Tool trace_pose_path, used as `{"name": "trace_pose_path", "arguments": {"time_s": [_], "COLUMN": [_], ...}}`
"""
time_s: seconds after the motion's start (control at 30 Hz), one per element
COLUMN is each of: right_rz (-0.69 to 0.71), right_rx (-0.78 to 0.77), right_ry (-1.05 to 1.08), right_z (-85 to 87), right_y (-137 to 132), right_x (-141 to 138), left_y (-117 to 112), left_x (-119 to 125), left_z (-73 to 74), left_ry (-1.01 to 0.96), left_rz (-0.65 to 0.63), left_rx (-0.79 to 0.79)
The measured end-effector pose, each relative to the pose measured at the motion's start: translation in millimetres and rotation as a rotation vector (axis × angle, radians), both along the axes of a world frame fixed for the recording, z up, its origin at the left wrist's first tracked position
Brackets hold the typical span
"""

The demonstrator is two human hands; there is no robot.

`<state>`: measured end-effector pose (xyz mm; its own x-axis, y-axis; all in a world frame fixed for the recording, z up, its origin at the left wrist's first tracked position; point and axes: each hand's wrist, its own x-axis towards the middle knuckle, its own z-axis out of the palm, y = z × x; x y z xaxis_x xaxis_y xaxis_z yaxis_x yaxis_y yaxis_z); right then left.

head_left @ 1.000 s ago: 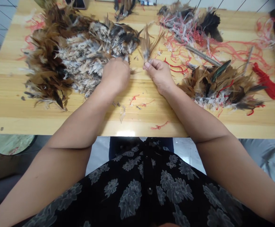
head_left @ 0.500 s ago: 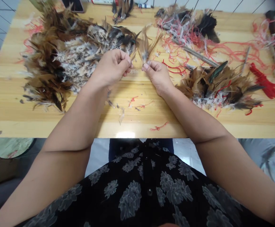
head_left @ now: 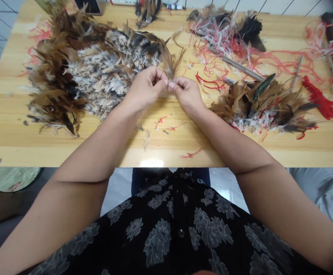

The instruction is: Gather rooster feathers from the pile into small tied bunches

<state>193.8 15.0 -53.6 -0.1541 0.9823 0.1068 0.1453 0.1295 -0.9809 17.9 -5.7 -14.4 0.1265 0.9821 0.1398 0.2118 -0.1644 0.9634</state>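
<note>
A small bunch of brown feathers point(head_left: 170, 63) stands tip-up between my two hands, its quill ends pinched low down. My left hand point(head_left: 152, 84) is closed, thumb and forefinger meeting at the base of the bunch. Against it, my right hand point(head_left: 187, 93) also pinches the quill ends, fingertips touching those of the left. What each fingertip grips exactly is partly hidden. Left of my hands lies a big pile of feathers point(head_left: 94, 72), brown at the rim and pale grey in the middle. Another heap of brown feathers point(head_left: 249, 101) rests to the right, with red strings on it.
Pink and white strings point(head_left: 220, 34) lie tangled at the back right, beside a thin stick point(head_left: 241, 68). A red string bundle point(head_left: 321, 100) is farther right. Thread scraps point(head_left: 192, 154) lie near the table's front edge. A phone point(head_left: 88, 6) lies at the back left.
My left hand has moved right to meet my right hand. The feather bunch has shifted slightly left and down, and both hands are now at its base.
</note>
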Motion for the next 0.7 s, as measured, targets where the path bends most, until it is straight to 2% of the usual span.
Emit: {"name": "trace_pose_path", "arguments": {"time_s": [0.27, 0.57, 0.7], "right_rz": [-0.015, 0.0, 0.02], "right_rx": [0.008, 0.107, 0.125], "right_ry": [-0.033, -0.133, -0.128], "right_z": [1.2, -19.4, -22.9], "right_y": [0, 13, 16], "right_x": [2, 7, 7], "left_y": [3, 3, 4], "left_x": [-3, 4, 0], "left_z": [-0.8, 10.9, 9.4], "left_ry": [-0.049, -0.126, -0.1], "left_rz": [0.022, 0.054, 0.029], "left_rx": [-0.078, -0.117, -0.11]}}
